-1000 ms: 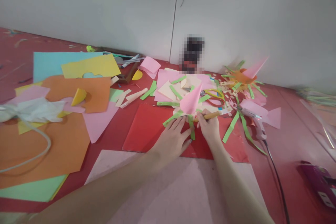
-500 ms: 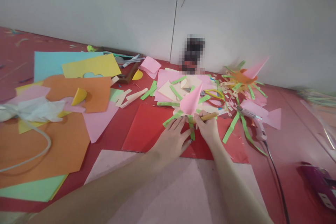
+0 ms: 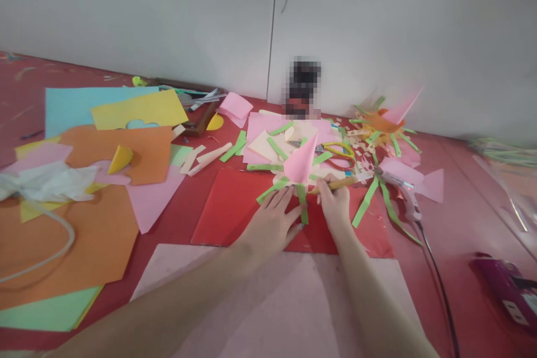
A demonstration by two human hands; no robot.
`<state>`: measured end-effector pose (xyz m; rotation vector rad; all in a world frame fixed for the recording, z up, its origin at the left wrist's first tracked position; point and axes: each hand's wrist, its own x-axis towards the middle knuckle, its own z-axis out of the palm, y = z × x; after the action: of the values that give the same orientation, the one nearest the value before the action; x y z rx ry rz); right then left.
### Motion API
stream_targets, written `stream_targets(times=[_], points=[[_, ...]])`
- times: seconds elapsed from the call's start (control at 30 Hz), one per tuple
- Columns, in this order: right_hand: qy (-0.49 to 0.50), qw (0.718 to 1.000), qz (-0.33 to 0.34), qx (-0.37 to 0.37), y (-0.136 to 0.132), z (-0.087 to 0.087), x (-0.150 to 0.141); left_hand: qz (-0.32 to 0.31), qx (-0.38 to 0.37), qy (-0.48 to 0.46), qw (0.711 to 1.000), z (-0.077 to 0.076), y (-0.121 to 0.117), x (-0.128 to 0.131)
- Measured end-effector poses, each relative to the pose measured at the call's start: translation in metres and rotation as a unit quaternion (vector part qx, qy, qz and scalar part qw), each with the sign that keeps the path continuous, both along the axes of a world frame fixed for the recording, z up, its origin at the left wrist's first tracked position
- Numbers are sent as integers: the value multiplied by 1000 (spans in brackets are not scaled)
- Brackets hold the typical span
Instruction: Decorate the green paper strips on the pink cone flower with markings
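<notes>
A pale wall fills the top of your frame, above a red table. Below centre lies a pale pink sheet, with a red board beyond it. Your left hand rests just below centre, fingers extended, thumb held apart, fingertips by the foot of the pink cone. That cone stands near the centre, with green strips around its base. Right of centre, your right hand pinches a yellowish stick between thumb and fingers.
</notes>
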<state>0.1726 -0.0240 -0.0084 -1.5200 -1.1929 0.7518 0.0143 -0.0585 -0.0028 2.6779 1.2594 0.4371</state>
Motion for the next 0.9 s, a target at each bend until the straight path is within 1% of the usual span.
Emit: stream_targets(times=[0.07,0.13,0.43,0.9], points=[[45,999,-17,9,0,0,1,-1,2,7,1000,0,0,-1],[57,998,-26,16,-1,0,1,0,-2,11,1000,0,1,-1],[76,996,-40,21,-1,-1,2,-1,-13,11,1000,-2,9,-3],[81,996,-39,17,1,-2,2,12,14,39,999,-2,2,-3]])
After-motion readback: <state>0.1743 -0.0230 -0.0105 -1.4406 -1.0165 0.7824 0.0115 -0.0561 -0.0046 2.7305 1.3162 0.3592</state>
